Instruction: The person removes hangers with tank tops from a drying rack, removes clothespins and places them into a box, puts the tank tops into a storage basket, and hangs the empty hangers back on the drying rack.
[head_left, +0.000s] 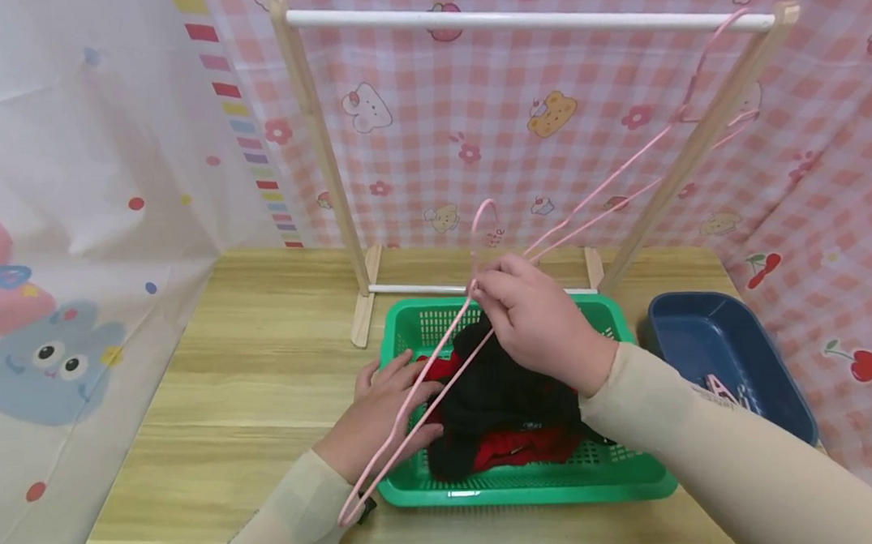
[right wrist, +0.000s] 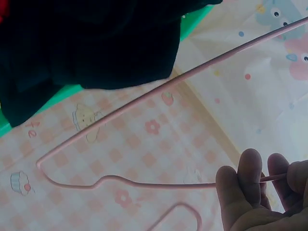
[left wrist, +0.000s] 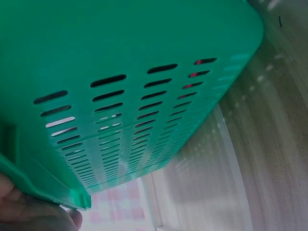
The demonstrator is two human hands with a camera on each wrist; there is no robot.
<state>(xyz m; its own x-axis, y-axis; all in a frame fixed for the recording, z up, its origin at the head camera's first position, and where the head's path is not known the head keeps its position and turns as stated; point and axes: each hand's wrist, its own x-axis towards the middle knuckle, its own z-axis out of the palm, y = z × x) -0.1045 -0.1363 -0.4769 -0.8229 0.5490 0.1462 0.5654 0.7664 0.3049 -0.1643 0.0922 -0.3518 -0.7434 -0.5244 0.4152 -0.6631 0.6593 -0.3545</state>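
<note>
My right hand [head_left: 544,320] pinches a pink wire hanger [head_left: 439,349] near the base of its hook, above a green basket [head_left: 526,495]. One end of the hanger slants down toward me, crossing over my left hand [head_left: 384,416]. The right wrist view shows the fingers [right wrist: 250,178] around the thin wire. My left hand lies over the basket's left rim with loosely spread fingers; in the left wrist view its fingers [left wrist: 29,214] are beside the rim. Black cloth [head_left: 514,390] and red cloth [head_left: 527,449] lie bunched inside the basket.
Behind the basket stands a wooden rack with a white rod [head_left: 527,20]. A second pink hanger [head_left: 711,45] hooks over the rod's right end. At the right is a dark blue bin [head_left: 687,326] holding small pink clips [head_left: 720,389]. Patterned cloth covers the walls around the table [head_left: 249,353].
</note>
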